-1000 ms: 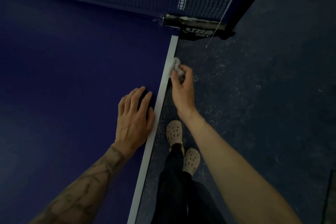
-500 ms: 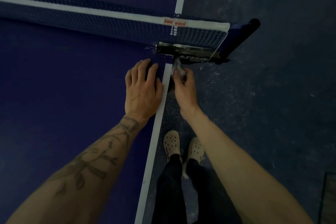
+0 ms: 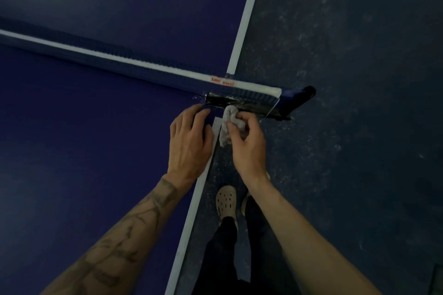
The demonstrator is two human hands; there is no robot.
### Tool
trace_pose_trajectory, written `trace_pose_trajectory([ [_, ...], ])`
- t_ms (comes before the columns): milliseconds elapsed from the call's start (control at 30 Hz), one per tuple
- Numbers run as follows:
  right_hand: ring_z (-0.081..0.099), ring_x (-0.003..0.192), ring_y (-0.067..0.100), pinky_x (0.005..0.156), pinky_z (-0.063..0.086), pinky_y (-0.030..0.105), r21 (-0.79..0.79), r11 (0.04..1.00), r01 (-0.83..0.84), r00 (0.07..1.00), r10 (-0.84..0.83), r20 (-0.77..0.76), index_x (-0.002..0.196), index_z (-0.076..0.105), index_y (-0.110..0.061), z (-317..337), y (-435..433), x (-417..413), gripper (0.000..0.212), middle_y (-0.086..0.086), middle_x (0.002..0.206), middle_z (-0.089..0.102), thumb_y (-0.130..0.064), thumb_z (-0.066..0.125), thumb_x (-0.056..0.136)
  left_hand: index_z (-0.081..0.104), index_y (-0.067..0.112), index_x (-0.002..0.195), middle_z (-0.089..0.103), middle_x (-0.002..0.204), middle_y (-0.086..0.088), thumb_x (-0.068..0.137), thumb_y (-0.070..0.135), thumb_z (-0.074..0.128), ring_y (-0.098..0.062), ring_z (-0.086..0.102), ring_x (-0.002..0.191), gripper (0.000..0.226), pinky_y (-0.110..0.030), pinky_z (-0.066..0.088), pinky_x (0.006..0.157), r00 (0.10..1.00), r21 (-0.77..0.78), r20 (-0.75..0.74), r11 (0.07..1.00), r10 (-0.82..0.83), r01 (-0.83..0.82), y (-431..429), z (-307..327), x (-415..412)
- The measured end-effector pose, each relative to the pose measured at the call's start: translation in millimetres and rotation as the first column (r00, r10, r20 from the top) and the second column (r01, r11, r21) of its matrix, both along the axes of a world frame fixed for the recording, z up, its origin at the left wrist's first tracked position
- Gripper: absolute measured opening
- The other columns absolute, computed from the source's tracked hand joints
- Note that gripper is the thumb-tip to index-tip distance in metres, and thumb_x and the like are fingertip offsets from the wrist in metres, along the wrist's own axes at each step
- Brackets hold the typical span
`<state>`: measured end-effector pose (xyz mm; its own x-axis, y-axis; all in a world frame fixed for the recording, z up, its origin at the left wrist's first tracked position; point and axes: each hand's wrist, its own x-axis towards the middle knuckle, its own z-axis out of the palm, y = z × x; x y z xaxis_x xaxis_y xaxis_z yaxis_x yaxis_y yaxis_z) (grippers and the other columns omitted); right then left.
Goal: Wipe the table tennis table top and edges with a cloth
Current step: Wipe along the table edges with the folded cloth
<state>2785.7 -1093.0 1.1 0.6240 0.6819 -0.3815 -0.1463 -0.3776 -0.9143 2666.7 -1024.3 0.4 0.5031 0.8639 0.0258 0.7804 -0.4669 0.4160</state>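
The right hand (image 3: 249, 143) is pinching a scrunched-up grey cloth (image 3: 227, 120) with its thumb and curled fingers, and the cloth is poking out at the side edge of the blue table (image 3: 84, 132), just beside the black net clamp (image 3: 242, 103). The left hand (image 3: 189, 143) is lying flat and open on the table top. Part of the cloth is hiding inside the fingers, so I am not seeing its whole shape.

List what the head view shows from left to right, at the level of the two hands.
Table top → left hand, flat on the table top → cloth, crumpled at the table's edge → right hand, gripping the cloth → floor.
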Motion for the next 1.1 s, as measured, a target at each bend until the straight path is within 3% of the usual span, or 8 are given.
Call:
trace_pose_trajectory([
  [267, 0.07, 0.099, 0.013, 0.082, 0.058, 0.024, 0.188, 0.975, -0.116, 0.993, 0.12, -0.008, 0.115, 0.063, -0.023, 96.6, 17.0, 59.0, 0.011, 0.002, 0.111, 0.07, -0.019, 0.066, 0.106, 0.061, 0.008, 0.136, 0.057, 0.142, -0.012, 0.102, 0.011, 0.058, -0.029, 0.054, 0.13, 0.034, -0.044, 0.042, 0.107, 0.988, 0.148, 0.153, 0.988, 0.03, -0.053, 27.6, 76.2, 54.2],
  [467, 0.071, 0.095, 0.006, 0.08, 0.058, 0.023, 0.265, 0.963, -0.051, 0.999, 0.049, 0.016, 0.116, 0.064, -0.022, 131.6, 57.7, 120.7, 0.01, -0.005, 0.106, 0.072, -0.023, 0.065, 0.107, 0.06, 0.008, 0.139, 0.057, 0.14, -0.012, 0.104, 0.013, 0.056, -0.028, 0.054, 0.127, 0.035, -0.042, 0.042, 0.105, 0.989, 0.164, 0.144, 0.985, 0.021, -0.045, 73.4, 110.1, 104.6],
  [600, 0.069, 0.095, 0.007, 0.082, 0.06, 0.029, 0.167, 0.983, -0.082, 0.996, 0.072, 0.061, 0.114, 0.062, -0.021, 112.8, 88.0, 154.9, 0.008, -0.002, 0.107, 0.07, -0.02, 0.065, 0.107, 0.058, 0.01, 0.141, 0.056, 0.141, -0.009, 0.104, 0.014, 0.056, -0.026, 0.053, 0.129, 0.037, -0.043, 0.043, 0.106, 0.994, 0.098, 0.101, 0.994, 0.038, -0.048, 108.0, 108.0, 130.5],
  [767, 0.06, 0.079, -0.013, 0.065, 0.048, 0.01, -0.051, 0.977, -0.209, 0.975, 0.212, 0.06, 0.109, 0.061, -0.022, 60.1, 114.1, 175.6, 0.005, -0.008, 0.1, 0.065, -0.022, 0.065, 0.106, 0.053, 0.011, 0.146, 0.051, 0.149, -0.011, 0.105, 0.016, 0.053, -0.029, 0.048, 0.137, 0.041, -0.047, 0.041, 0.112, 0.999, 0.004, -0.047, 1.0, -0.024, 0.024, 153.0, 70.5, 148.3],
  [967, 0.059, 0.072, -0.006, 0.06, 0.044, 0.01, -0.204, 0.906, -0.37, 0.927, 0.374, -0.02, 0.108, 0.061, -0.021, -3.0, 144.9, 177.0, 0.006, -0.006, 0.095, 0.065, -0.021, 0.067, 0.106, 0.05, 0.01, 0.149, 0.045, 0.156, -0.014, 0.106, 0.017, 0.051, -0.033, 0.044, 0.142, 0.044, -0.048, 0.038, 0.115, 0.983, -0.04, -0.15, 0.994, -0.107, 0.102, 199.3, 17.2, 167.4],
  [1100, 0.063, 0.09, 0.014, 0.068, 0.048, 0.015, -0.245, 0.893, -0.376, 0.922, 0.334, -0.197, 0.114, 0.06, -0.011, -37.5, 144.8, 161.6, 0.01, 0.003, 0.105, 0.069, -0.018, 0.062, 0.108, 0.051, 0.008, 0.149, 0.043, 0.158, -0.02, 0.105, 0.014, 0.051, -0.037, 0.043, 0.143, 0.044, -0.051, 0.036, 0.118, 0.985, 0.001, -0.153, 0.997, -0.077, 0.078, 223.2, -6.4, 181.4],
])
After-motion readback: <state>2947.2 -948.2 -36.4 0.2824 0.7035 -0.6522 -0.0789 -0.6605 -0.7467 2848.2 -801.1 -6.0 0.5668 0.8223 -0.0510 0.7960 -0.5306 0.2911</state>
